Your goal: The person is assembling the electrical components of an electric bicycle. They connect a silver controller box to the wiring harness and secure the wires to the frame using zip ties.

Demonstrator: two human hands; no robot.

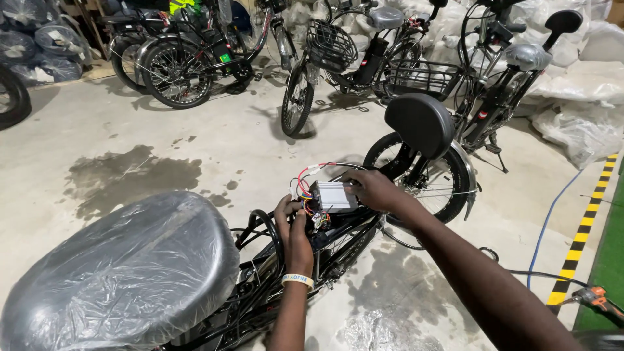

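My right hand [374, 190] grips a ribbed silver controller box [332, 195] from its far end, above the frame of the black bicycle [338, 244] in front of me. A bundle of coloured wires [305, 188] comes out of the box's near end. My left hand [294, 229], with a white wristband, pinches the wires and connectors just below the box. The bicycle's saddle [123, 273], wrapped in clear plastic, fills the lower left. Its black backrest pad [421, 123] stands over the rear wheel [437, 179].
Several parked bicycles [338, 62] with baskets stand across the back. White plastic sacks [582, 97] pile at the right. A blue hose [546, 224] and a yellow-black floor stripe [582, 237] run along the right. An orange power tool [595, 300] lies at bottom right. Wet stains mark the concrete.
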